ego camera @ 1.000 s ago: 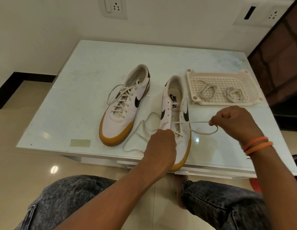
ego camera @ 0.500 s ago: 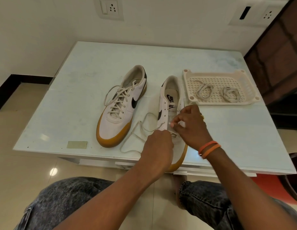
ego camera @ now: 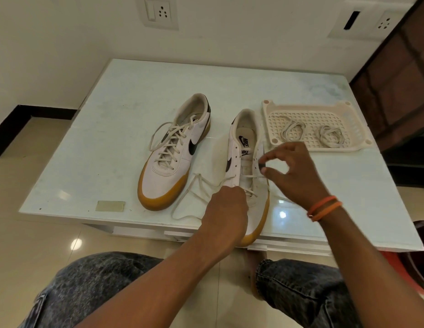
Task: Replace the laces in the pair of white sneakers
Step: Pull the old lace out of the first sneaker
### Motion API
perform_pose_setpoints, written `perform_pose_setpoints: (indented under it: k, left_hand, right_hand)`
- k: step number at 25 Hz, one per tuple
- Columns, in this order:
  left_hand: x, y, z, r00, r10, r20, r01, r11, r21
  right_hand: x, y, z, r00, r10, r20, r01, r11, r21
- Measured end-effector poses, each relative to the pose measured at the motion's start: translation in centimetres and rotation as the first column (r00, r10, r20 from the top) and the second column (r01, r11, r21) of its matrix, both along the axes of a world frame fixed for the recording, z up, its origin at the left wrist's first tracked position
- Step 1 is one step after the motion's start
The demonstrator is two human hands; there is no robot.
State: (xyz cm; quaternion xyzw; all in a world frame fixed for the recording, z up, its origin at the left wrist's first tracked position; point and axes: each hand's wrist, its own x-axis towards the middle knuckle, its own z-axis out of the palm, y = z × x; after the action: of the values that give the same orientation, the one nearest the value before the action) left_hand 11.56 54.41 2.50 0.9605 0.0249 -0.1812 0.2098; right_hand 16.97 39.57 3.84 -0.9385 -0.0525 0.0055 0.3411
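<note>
Now, step: the old lace (ego camera: 201, 185) is coming out of the right-hand sneaker (ego camera: 247, 162), only the lowest rows threaded, upper eyelets bare.
Left hand: the left hand (ego camera: 226, 210) sits curled on the toe end of that sneaker, pinning it to the counter (ego camera: 135, 102); whether its fingers also nip the lace underneath, I cannot tell.
Right hand: the right hand (ego camera: 290, 172) hovers over the sneaker's far eyelet row, thumb and forefinger closed to a pinch right at an eyelet; what sits between them is too small to make out, probably a lace end.
Loose lace: it spills in loops onto the counter just left of the left hand.
Other sneaker: beyond and left of the left hand, the second sneaker (ego camera: 175, 157) is fully laced, not yet started.
New laces: two coiled laces (ego camera: 292, 130) wait in the cream tray (ego camera: 348, 147) just past the right hand.
Next move: by my reading, draw the remaining crossings free while the left hand holds the shoe down, then reach to the tray.
Watch for: a snag at the eyelet dragging the sneaker off the near edge.
</note>
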Motion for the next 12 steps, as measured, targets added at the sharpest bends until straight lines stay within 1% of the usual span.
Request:
perform_pose_setpoints:
  k: [2,3,4,6,8,10,12]
  left_hand:
    - [-0.3,0.0,0.1,0.999,-0.006,0.032,0.006,1.0,-0.004]
    - [-0.4,0.0,0.0,0.999,-0.008,0.043,0.008,1.0,-0.005]
    - [-0.4,-0.1,0.0,0.999,-0.007,0.046,0.007,1.0,-0.003]
    - [-0.2,-0.1,0.0,1.0,0.006,0.03,-0.006,1.0,-0.007]
    - [0.1,0.0,-0.1,1.0,0.012,-0.011,-0.012,1.0,-0.018]
    - [0.3,0.1,-0.3,0.999,0.006,-0.043,-0.006,1.0,-0.02]
    - [0.5,0.1,-0.5,0.999,-0.001,-0.051,0.0,1.0,-0.016]
  right_hand:
    - [-0.6,2.6,-1.3,0.998,0.057,0.003,-0.056,0.993,-0.105]
    - [-0.8,3.4,-2.1,0.999,0.045,-0.02,-0.048,0.986,-0.16]
    - [-0.9,3.7,-2.5,0.999,0.026,-0.038,-0.032,0.983,-0.178]
    - [-0.6,3.4,-2.2,0.999,0.014,-0.044,-0.019,0.994,-0.108]
    - [0.3,1.7,-0.8,1.0,-0.003,-0.005,0.003,1.0,-0.014]
    - [0.9,-1.3,1.2,0.999,-0.052,-0.003,0.052,0.998,-0.018]
    - [1.1,-4.6,2.5,0.992,-0.071,-0.105,0.066,0.996,-0.057]
